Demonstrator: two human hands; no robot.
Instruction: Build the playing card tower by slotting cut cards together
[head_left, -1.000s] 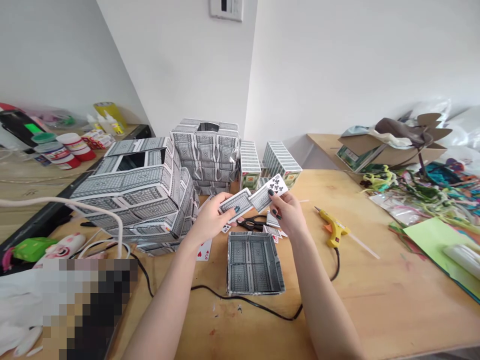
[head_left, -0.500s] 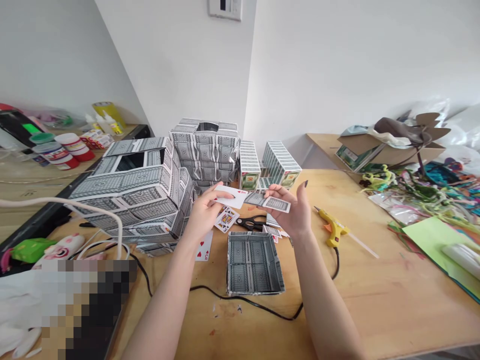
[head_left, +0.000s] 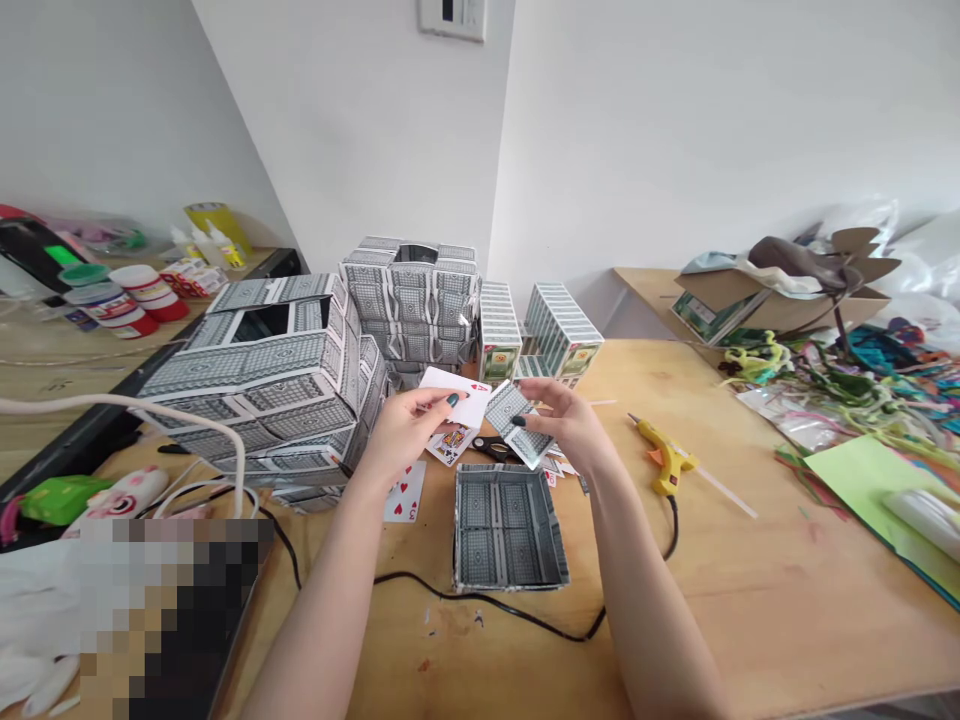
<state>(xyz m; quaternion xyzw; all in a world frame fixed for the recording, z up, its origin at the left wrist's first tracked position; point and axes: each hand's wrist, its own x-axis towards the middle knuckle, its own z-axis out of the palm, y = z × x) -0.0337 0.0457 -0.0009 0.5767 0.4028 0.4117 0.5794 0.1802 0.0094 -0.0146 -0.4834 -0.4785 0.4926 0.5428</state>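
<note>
My left hand point(head_left: 409, 430) pinches a white playing card point(head_left: 471, 408) with a red ace corner showing. In my right hand point(head_left: 564, 425) is a grey-backed playing card point(head_left: 517, 425), held between thumb and fingers with its patterned back up. The two cards are side by side, their edges close together. Below them on the table stands an open square box point(head_left: 510, 525) covered in grey-backed cards. Partly hidden under the hands are black scissors point(head_left: 495, 448) and a king card point(head_left: 450, 445). A red-pip card point(head_left: 406, 493) lies by my left wrist.
A yellow glue gun point(head_left: 666, 455) lies to the right, its black cord point(head_left: 517, 620) crossing the table in front of the box. Large card-covered boxes point(head_left: 255, 370) stand at left, with stacked card packs point(head_left: 562, 325) behind. Craft scraps point(head_left: 885, 390) cover the far right.
My right hand has turned over and its thumb now presses on the grey-backed card, which is tilted. My left hand has shifted slightly, showing more of the ace's face.
</note>
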